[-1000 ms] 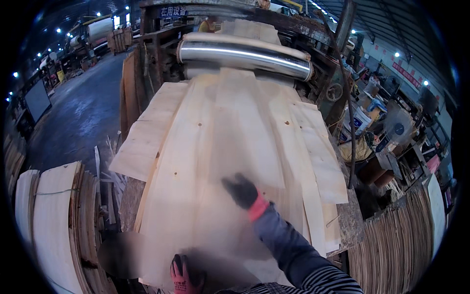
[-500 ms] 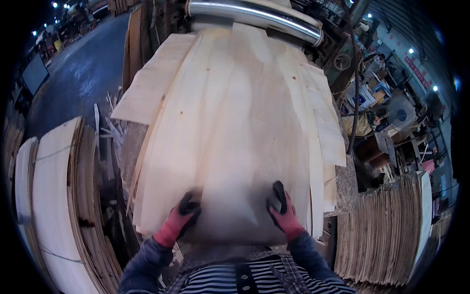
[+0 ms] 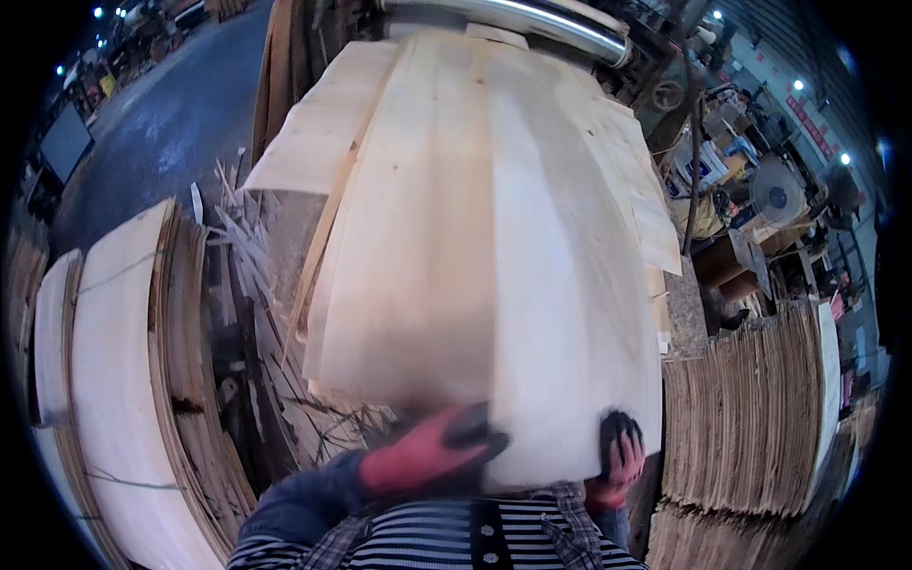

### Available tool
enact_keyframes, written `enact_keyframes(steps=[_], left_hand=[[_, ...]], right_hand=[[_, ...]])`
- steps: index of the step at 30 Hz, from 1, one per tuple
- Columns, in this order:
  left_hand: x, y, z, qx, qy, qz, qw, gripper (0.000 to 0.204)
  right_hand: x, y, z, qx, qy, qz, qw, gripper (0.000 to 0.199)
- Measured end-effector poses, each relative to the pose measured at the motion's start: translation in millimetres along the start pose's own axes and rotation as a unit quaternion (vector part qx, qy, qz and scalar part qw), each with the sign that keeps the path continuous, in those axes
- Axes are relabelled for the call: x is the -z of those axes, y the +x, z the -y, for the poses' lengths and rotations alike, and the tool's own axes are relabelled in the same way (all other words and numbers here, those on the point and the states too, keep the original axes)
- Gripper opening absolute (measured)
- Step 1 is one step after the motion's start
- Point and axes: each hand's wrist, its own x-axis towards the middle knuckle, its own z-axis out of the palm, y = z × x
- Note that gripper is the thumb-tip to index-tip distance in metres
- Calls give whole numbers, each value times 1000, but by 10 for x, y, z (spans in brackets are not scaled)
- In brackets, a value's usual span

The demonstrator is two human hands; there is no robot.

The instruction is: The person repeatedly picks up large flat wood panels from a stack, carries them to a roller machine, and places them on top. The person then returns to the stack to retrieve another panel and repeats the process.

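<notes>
A pale wood veneer sheet (image 3: 556, 380) reaches toward my body, its near end overhanging the stack below. My left hand (image 3: 432, 454), in a red glove with black fingers, is at the sheet's near left edge. It is a little blurred, with its fingertips closed at that edge. Around the near right edge of the same sheet curl the fingers of my right hand (image 3: 620, 458), gloved alike. More veneer sheets (image 3: 408, 285) lie underneath and to the left, overlapping lengthwise. Both thumbs are hard to make out.
A shiny metal roller (image 3: 560, 24) spans the far end of the veneers. Upright veneer bundles (image 3: 123, 351) stand at left, beside loose wood strips (image 3: 252, 252). Another tall veneer stack (image 3: 746, 408) is at right. Farther right are a fan (image 3: 777, 193) and clutter.
Both hands have moved right and closer to my body. The sheet's near end now lies farther right, and the left part of the stack's near edge shows.
</notes>
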Motion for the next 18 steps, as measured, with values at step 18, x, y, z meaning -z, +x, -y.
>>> enact_keyframes(steps=[18], left_hand=[[1117, -69, 857, -14, 510, -431, 745, 66]], right_hand=[[-2142, 3081, 89, 49, 46, 73, 995, 42]])
